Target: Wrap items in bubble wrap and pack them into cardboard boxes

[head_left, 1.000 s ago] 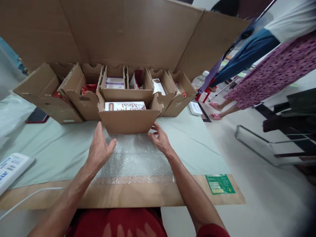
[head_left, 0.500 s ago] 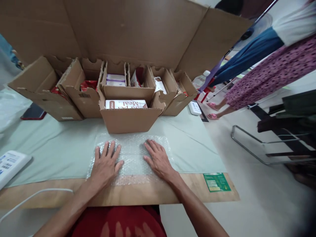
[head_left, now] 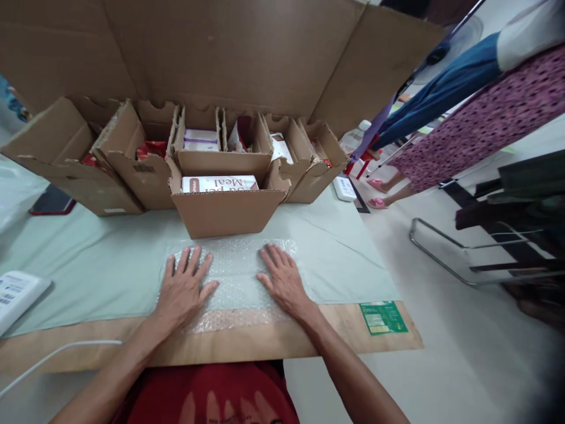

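A clear sheet of bubble wrap (head_left: 236, 282) lies flat on the pale green cloth, its near edge over the bare wooden strip of the table. My left hand (head_left: 183, 288) rests palm down on its left part with the fingers spread. On its right part lies my right hand (head_left: 285, 282), also flat and open. Just beyond the wrap stands an open cardboard box (head_left: 232, 213) holding a white carton (head_left: 218, 184) with "Meal" printed upside down on it.
Behind stand several cardboard bins (head_left: 145, 171) with red and white packs, before a tall cardboard panel (head_left: 229, 53). A white device (head_left: 20, 297) lies left, a phone (head_left: 53, 200) beyond it. A green label (head_left: 383, 318) is at the right corner. A person in a pink skirt (head_left: 463, 129) stands right.
The whole view has shifted slightly. Both hands stay flat on the bubble wrap, with hardly any movement over it.
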The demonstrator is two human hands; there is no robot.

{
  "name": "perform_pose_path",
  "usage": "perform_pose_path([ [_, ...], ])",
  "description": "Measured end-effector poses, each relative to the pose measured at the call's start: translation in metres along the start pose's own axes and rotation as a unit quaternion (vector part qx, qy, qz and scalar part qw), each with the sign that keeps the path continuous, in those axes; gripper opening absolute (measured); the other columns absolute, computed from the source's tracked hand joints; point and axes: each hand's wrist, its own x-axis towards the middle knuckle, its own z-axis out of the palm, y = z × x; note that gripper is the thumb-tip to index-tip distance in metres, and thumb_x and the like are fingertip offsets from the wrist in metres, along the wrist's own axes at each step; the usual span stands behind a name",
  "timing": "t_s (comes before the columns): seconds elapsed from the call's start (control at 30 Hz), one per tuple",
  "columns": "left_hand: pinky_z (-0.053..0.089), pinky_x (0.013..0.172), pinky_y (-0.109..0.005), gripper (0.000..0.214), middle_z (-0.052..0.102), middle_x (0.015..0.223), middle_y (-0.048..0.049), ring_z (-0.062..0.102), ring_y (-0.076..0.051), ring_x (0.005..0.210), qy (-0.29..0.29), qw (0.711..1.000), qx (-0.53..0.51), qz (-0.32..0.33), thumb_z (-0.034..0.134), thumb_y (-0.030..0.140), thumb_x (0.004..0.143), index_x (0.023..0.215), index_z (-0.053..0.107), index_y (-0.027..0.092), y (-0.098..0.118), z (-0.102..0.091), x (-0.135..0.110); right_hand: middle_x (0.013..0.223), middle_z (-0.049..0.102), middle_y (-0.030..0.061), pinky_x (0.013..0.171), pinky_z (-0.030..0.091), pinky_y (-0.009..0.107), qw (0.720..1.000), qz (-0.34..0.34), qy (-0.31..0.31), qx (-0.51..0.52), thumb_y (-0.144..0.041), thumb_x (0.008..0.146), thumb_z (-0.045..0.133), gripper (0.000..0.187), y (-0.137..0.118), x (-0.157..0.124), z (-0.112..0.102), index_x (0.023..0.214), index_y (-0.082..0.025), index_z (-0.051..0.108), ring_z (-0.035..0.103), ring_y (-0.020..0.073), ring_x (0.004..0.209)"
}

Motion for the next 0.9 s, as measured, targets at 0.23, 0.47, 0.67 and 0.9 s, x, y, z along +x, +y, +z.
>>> perform_pose_path([
  [0.23,0.024,0.118,-0.065,0.060,0.037,0.162,-0.0231,0.028,-0.044,0.152,0.014,0.998,0.011,-0.063,0.038,0.044,0.101,0.151,0.048,0.012,-0.024,-0.002,-0.013,0.148,0.055,0.0244,0.106,0.043,0.054,0.969,0.200,0.115,-0.084,-0.041,0.104,0.040,0.049,0.079,-0.079,-0.002,0.139,-0.011,0.057,0.048,0.0373,0.140],
  [0.47,0.030,0.119,-0.060,0.053,0.044,0.159,-0.0186,0.033,-0.038,0.151,0.056,0.994,-0.035,0.089,0.044,0.042,0.098,0.142,0.057,0.017,-0.003,-0.011,-0.035,0.155,0.050,0.0164,0.111,0.042,0.049,0.992,0.053,0.106,0.041,-0.037,0.103,0.046,0.049,0.022,-0.094,-0.027,0.148,-0.020,0.047,0.046,0.0298,0.143],
  [0.67,0.025,0.120,-0.064,0.052,0.043,0.161,-0.0120,0.035,-0.038,0.151,0.005,0.990,-0.050,0.130,0.050,0.043,0.098,0.147,0.053,0.025,0.000,0.001,-0.031,0.157,0.049,0.0164,0.113,0.038,0.049,0.999,-0.008,0.017,0.036,-0.036,0.103,0.044,0.050,-0.005,-0.062,-0.012,0.148,-0.014,0.050,0.045,0.0296,0.145],
  [0.9,0.029,0.119,-0.060,0.053,0.047,0.157,-0.0191,0.036,-0.039,0.150,0.045,0.993,-0.064,0.086,0.048,0.043,0.097,0.141,0.058,0.016,-0.039,0.000,-0.064,0.137,0.067,0.0165,0.103,0.045,0.049,0.987,0.110,0.115,-0.026,-0.033,0.101,0.048,0.041,0.062,-0.142,-0.024,0.135,-0.016,0.060,0.059,0.0312,0.130],
])
